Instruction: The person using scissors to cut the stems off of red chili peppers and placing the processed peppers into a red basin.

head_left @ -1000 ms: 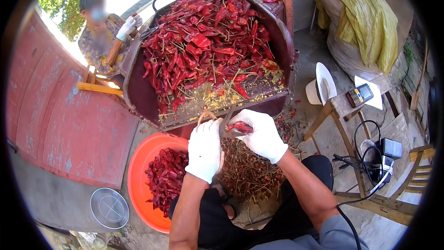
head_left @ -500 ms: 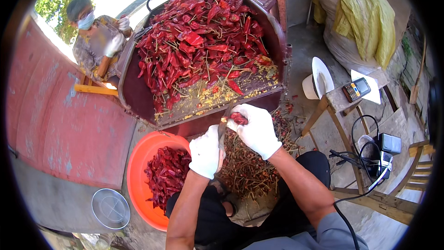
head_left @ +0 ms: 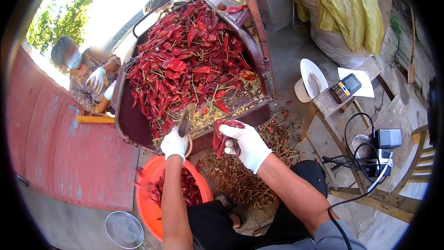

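My left hand [head_left: 175,144], in a white glove, is closed round a pair of scissors. A tan handle loop [head_left: 188,146] shows beside the fingers, and the dark blades [head_left: 183,124] point at the cart's near edge. My gloved right hand [head_left: 246,144] grips a dried red chili pepper [head_left: 222,135], perhaps more than one, just in front of the cart. Beyond both hands lies a big heap of dried chilies [head_left: 189,51] with stems and yellow seeds. Below my left hand, an orange basin [head_left: 141,199] holds more chilies [head_left: 185,187]; some red blur hangs over its left rim.
The chilies fill a dark metal cart [head_left: 259,55]. Cut stems [head_left: 245,162] cover the ground between my legs. A gloved person [head_left: 88,76] sits at the far left. On the right stand a wooden stool [head_left: 319,106] with a handheld device [head_left: 346,88], and a white hat [head_left: 311,81].
My hands have moved apart: the left, with the scissors, went left above the basin, while the right stays near with chili in it. The view has shifted, and the other person's hands have lowered.
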The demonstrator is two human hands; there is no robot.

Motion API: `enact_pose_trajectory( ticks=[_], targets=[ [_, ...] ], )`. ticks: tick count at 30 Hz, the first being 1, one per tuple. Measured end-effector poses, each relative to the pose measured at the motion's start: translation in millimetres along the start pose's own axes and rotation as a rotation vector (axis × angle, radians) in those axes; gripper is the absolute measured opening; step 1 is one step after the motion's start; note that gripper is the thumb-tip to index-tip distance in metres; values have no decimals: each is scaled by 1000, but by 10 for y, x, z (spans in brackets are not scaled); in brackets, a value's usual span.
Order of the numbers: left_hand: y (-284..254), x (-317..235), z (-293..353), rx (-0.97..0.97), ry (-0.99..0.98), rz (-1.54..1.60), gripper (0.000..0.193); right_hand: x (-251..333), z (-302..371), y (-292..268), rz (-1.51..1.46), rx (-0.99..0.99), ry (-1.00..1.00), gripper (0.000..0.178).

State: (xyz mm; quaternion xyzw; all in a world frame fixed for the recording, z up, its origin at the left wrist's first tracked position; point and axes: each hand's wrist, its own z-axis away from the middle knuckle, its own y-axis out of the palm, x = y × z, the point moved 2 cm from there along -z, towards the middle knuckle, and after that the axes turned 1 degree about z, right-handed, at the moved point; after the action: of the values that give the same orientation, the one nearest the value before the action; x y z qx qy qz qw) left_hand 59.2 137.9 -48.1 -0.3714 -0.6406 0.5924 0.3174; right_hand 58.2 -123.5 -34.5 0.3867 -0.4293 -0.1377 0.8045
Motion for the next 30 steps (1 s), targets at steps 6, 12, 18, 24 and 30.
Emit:
enact_pose_trajectory(
  ticks=[6,12,18,24,30],
  targets=[
    [56,-95,57,-48,260,764,36,24,-32,8,-105,-37,24,7],
    [-443,-884,1110,292,363,1170,83,7,-1,102,-282,7,-27,15],
    [-386,-935,1328,18,294,806,80,-112,90,128,-155,24,66,37],
    [-553,-725,1410,-317,249,701,56,-322,117,234,145,259,91,44],
    [-589,10,1457,-357,125,553,50,-367,100,144,828,301,-156,57]
  ],
)
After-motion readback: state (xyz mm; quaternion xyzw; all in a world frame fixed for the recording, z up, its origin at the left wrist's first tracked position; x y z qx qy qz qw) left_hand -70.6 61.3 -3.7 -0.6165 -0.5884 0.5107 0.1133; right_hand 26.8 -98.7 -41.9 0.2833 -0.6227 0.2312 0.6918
